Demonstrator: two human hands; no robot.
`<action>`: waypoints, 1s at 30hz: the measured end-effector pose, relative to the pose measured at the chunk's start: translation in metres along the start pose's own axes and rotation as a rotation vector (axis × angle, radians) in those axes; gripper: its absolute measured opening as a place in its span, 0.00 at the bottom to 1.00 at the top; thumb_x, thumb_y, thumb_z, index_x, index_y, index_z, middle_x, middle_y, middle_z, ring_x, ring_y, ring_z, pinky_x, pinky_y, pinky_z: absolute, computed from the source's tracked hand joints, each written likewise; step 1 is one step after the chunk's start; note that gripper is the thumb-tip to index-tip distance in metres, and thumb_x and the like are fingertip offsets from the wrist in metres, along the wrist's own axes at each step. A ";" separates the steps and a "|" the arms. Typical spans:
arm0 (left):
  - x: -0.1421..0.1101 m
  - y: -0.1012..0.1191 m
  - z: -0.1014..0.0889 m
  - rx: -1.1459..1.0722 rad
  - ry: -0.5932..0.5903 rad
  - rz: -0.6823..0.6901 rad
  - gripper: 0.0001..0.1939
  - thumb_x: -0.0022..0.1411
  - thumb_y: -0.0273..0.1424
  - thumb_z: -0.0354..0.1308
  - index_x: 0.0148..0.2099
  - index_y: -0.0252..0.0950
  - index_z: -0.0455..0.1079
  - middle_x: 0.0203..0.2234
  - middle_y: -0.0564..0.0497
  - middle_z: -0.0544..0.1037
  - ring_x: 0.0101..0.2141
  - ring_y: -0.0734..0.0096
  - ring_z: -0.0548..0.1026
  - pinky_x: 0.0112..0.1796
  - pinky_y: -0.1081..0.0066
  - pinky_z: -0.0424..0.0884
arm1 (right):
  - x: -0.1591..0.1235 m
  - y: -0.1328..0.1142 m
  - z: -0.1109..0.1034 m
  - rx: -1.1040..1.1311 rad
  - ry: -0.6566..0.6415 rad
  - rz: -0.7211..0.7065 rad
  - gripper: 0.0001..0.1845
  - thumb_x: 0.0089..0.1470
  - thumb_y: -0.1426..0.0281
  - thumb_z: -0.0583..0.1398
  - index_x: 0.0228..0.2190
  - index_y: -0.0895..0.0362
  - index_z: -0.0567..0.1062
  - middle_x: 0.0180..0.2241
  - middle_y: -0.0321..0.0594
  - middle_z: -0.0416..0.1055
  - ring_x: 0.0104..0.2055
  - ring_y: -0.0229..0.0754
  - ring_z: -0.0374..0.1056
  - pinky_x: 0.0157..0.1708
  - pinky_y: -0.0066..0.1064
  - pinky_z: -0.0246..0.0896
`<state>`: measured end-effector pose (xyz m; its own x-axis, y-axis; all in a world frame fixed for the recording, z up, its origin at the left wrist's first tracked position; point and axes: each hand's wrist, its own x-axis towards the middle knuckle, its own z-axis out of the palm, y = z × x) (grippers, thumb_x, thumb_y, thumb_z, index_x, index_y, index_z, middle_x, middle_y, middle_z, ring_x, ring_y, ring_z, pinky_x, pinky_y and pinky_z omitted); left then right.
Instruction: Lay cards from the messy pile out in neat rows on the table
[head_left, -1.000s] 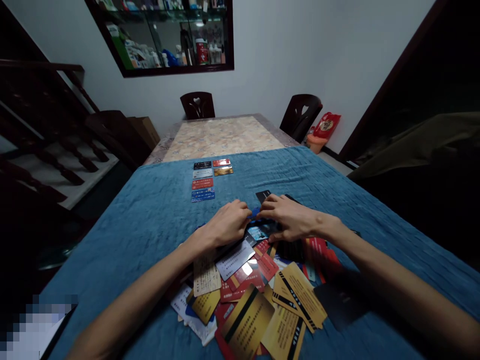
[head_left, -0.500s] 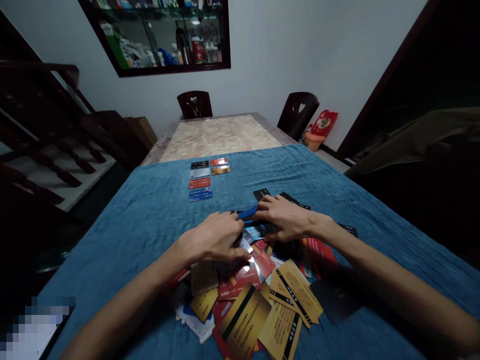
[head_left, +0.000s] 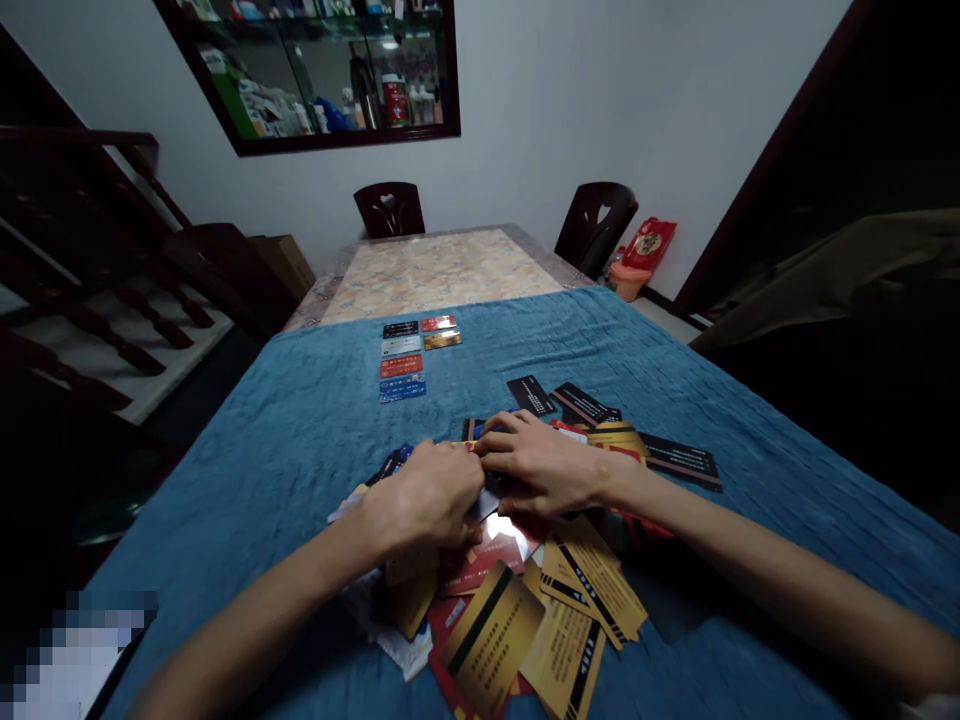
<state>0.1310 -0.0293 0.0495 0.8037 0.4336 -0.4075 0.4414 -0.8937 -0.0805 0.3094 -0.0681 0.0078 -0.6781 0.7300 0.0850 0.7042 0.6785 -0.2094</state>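
The person's bare left hand (head_left: 431,495) and bare right hand (head_left: 544,460) are side by side over a loose heap of flat plastic cards in gold, red, black and white (head_left: 491,640). The fingers of both hands are bent and come together above the middle of the heap. Whether they grip some card between them, I cannot tell, because the knuckles cover this place. The heap lies on a blue, slightly wrinkled cloth (head_left: 300,430), in front of the person. At its far right, a black rectangular card with a pale stripe (head_left: 682,460) reaches out to the cloth.

Farther away, well apart from the heap, flat plastic cards are laid in two columns: in the left one, a black, a silvery, a red (head_left: 402,366) and a blue card; in the right one, a red card above a gold card (head_left: 442,340).
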 end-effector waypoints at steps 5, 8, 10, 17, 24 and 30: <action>0.005 0.000 0.002 -0.020 0.062 0.022 0.15 0.59 0.34 0.61 0.46 0.31 0.73 0.45 0.36 0.78 0.45 0.49 0.77 0.43 0.58 0.73 | -0.001 0.004 -0.001 -0.044 -0.008 0.007 0.17 0.55 0.61 0.63 0.42 0.59 0.77 0.48 0.49 0.74 0.55 0.56 0.58 0.50 0.48 0.53; 0.007 -0.002 0.001 -0.008 0.072 0.031 0.17 0.60 0.34 0.60 0.49 0.30 0.72 0.47 0.36 0.76 0.47 0.49 0.76 0.45 0.58 0.72 | -0.003 0.010 -0.004 -0.075 -0.021 0.020 0.14 0.55 0.61 0.63 0.38 0.59 0.78 0.46 0.49 0.76 0.54 0.56 0.59 0.48 0.47 0.54; 0.008 -0.005 0.001 -0.003 0.068 0.046 0.18 0.60 0.35 0.60 0.49 0.30 0.71 0.50 0.36 0.75 0.48 0.48 0.75 0.45 0.58 0.72 | -0.006 0.015 -0.006 -0.092 -0.030 0.032 0.13 0.54 0.63 0.64 0.38 0.59 0.78 0.45 0.48 0.76 0.54 0.56 0.59 0.46 0.45 0.54; 0.011 -0.014 0.002 -0.050 0.083 0.068 0.14 0.59 0.30 0.58 0.47 0.30 0.72 0.50 0.36 0.74 0.46 0.52 0.75 0.42 0.62 0.73 | -0.012 0.031 -0.010 -0.065 -0.036 0.068 0.15 0.51 0.64 0.66 0.41 0.56 0.78 0.43 0.46 0.75 0.47 0.52 0.60 0.40 0.40 0.54; 0.008 -0.014 -0.006 -0.104 0.056 0.080 0.10 0.60 0.29 0.55 0.41 0.32 0.74 0.42 0.39 0.78 0.40 0.57 0.77 0.38 0.65 0.72 | -0.013 0.030 -0.017 -0.004 -0.057 0.092 0.12 0.51 0.66 0.65 0.39 0.56 0.80 0.38 0.44 0.76 0.44 0.48 0.61 0.40 0.38 0.54; 0.008 -0.018 -0.008 -0.141 0.063 0.108 0.10 0.59 0.29 0.56 0.42 0.34 0.74 0.42 0.42 0.78 0.40 0.60 0.76 0.40 0.65 0.72 | -0.014 0.030 -0.021 0.028 -0.057 0.078 0.15 0.51 0.64 0.66 0.41 0.56 0.80 0.39 0.44 0.76 0.42 0.47 0.63 0.41 0.38 0.56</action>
<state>0.1325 -0.0089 0.0555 0.8709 0.3462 -0.3488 0.3990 -0.9125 0.0906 0.3448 -0.0566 0.0210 -0.6332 0.7739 0.0122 0.7493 0.6169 -0.2406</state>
